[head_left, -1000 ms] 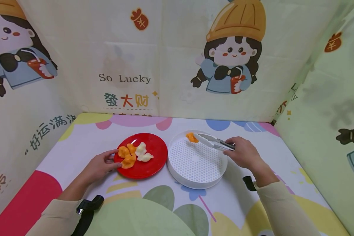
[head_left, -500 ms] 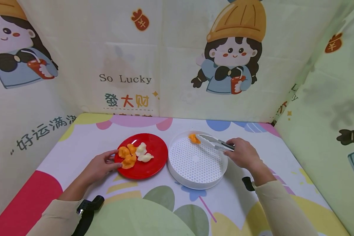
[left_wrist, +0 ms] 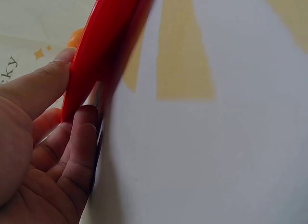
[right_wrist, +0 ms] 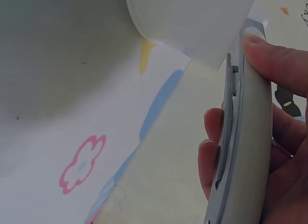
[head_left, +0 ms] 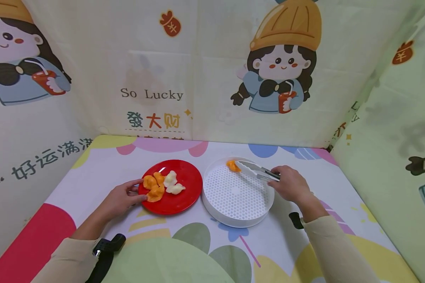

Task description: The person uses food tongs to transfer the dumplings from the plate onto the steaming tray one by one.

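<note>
My left hand [head_left: 120,199] pinches the left rim of a red plate [head_left: 182,202]. In the left wrist view the thumb lies on the plate's upper side and fingers are beneath it. On the plate are several orange dumplings [head_left: 155,193] and two white dumplings [head_left: 175,188]. My right hand [head_left: 290,184] grips metal tongs [head_left: 265,171] with pale tips. Those tips are at an orange dumpling [head_left: 233,166] in the far part of a round white steamer tray [head_left: 237,196]; whether they still clamp it I cannot tell. The right wrist view shows the tongs' handle [right_wrist: 252,127] between thumb and fingers.
The plate and steamer tray stand side by side, almost touching, on a patterned tablecloth [head_left: 148,251]. Printed cloth walls [head_left: 212,78] close off the back and both sides. A black strap with a device [head_left: 108,247] sits on the left wrist.
The orange dumpling at the tongs' tips has shifted slightly right and nearer within the steamer tray, then stayed there. The tongs moved a little with it. My left hand keeps its hold on the plate.
</note>
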Motion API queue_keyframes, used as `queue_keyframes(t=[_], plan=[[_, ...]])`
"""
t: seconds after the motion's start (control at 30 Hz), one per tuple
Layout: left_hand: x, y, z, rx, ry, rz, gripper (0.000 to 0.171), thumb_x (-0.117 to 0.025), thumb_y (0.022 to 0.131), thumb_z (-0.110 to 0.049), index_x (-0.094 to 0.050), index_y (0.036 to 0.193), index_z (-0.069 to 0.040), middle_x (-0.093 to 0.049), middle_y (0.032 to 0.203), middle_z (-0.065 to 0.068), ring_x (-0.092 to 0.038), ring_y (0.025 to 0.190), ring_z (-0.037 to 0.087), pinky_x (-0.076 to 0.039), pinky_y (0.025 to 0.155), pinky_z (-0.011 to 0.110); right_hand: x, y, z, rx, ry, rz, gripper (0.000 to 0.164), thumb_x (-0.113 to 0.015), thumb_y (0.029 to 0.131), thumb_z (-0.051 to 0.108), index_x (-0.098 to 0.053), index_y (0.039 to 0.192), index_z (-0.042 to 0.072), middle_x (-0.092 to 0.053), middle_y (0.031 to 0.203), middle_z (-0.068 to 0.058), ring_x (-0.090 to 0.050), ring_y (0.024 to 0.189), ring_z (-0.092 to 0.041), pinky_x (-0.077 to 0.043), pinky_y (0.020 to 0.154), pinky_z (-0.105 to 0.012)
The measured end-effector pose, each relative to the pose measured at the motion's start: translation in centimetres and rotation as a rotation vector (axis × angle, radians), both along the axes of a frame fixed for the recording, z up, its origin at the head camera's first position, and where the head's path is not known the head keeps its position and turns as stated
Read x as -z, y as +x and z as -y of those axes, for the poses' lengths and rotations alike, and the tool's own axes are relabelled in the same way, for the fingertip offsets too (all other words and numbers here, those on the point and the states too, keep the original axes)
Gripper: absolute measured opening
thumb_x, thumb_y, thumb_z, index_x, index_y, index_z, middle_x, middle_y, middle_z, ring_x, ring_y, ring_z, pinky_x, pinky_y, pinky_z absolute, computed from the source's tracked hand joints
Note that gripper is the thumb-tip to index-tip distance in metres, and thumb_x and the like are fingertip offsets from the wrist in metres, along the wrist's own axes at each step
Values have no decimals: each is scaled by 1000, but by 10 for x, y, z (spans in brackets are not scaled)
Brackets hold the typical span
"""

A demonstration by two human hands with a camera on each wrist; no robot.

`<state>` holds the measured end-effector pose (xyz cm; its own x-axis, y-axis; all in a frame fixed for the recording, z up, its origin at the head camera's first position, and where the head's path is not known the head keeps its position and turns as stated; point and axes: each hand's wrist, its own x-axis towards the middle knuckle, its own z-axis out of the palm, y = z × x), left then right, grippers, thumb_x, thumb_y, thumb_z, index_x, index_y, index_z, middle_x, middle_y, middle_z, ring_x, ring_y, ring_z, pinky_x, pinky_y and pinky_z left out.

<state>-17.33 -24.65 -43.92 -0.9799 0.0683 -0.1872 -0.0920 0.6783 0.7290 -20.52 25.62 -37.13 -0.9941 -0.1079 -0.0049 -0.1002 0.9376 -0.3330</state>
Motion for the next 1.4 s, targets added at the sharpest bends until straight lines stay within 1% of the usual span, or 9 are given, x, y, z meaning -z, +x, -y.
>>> queue_keyframes(t=[0.27, 0.5, 0.7, 0.8, 1.0, 1.13, 1.23, 1.4], plan=[[-3, 0, 0, 8, -7, 0, 80, -79, 87, -35, -42, 148, 1, -61, 119, 25, -61, 104, 37, -58, 81, 37, -1, 3, -1, 17, -15, -18, 54, -74, 89, 27, -59, 130, -6, -58, 124, -27, -56, 102, -40, -51, 85, -55], [-3, 1, 0, -1, -7, -1, 79, -79, 87, -34, -43, 148, 1, -62, 118, 23, -61, 103, 34, -58, 80, 35, -11, 9, 4, 0, -41, -53, 54, -75, 89, 25, -59, 131, -5, -57, 125, -27, -56, 102, -39, -50, 85, -55], [-2, 1, 1, 0, -7, -6, 80, -79, 87, -34, -42, 148, 2, -61, 117, 23, -61, 101, 34, -59, 78, 34, -20, 15, 19, -20, -54, -43, 57, -76, 88, 27, -58, 134, -2, -55, 130, -25, -55, 105, -39, -50, 85, -55], [-2, 1, 0, -9, 3, 3, 80, -79, 87, -33, -42, 149, 2, -61, 117, 22, -61, 101, 32, -59, 78, 34, -20, 17, 31, -43, -57, -30, 58, -76, 88, 28, -58, 135, -1, -55, 132, -24, -56, 107, -39, -51, 86, -54], [-3, 1, -2, -11, 10, 12, 80, -79, 88, -32, -41, 149, 2, -61, 120, 24, -61, 103, 34, -59, 79, 34, -18, 23, 54, -122, -60, -33, 56, -78, 86, 27, -60, 133, 0, -57, 132, -21, -57, 108, -36, -50, 91, -53], [-4, 1, -2, -10, 10, 7, 80, -79, 87, -32, -41, 149, 2, -60, 120, 24, -61, 103, 35, -59, 79, 35, -16, 25, 68, -155, -78, -8, 55, -79, 86, 25, -61, 132, 3, -58, 132, -17, -58, 110, -33, -51, 93, -52], [-3, 1, -1, -1, 11, -3, 81, -79, 87, -33, -41, 149, 3, -60, 119, 25, -61, 103, 35, -59, 79, 36, -15, 26, 78, -182, -77, 4, 54, -80, 85, 25, -62, 131, 4, -59, 131, -14, -58, 111, -31, -50, 95, -52], [-2, 2, -1, -13, 7, -2, 81, -79, 87, -33, -41, 149, 2, -60, 119, 24, -60, 103, 35, -59, 77, 34, -15, 26, 97, -232, -54, 14, 55, -82, 83, 28, -63, 131, 8, -61, 126, -9, -58, 109, -27, -50, 94, -48]])
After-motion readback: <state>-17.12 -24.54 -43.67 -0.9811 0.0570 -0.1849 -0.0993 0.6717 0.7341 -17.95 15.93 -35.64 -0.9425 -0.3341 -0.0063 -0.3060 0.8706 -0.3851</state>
